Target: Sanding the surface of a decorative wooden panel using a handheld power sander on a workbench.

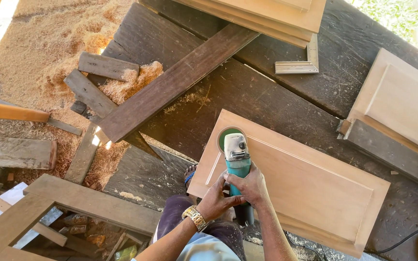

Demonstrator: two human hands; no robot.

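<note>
A teal and grey angle grinder (237, 157) with a round sanding disc rests on the upper left corner of a light wooden raised-panel door (310, 188). That door lies flat on a dark workbench (228, 92). My right hand (253, 186) grips the grinder's body from the right. My left hand (217, 199), with a gold watch at the wrist, wraps the rear of the grinder from the left. The disc sits near the panel's far left corner.
Another light panel door (402, 104) lies at the right, and stacked panels (276, 17) at the top. A long dark board (170, 84) crosses the bench. Sawdust and wood offcuts (97, 82) cover the ground at left. A black cable (402, 239) runs at lower right.
</note>
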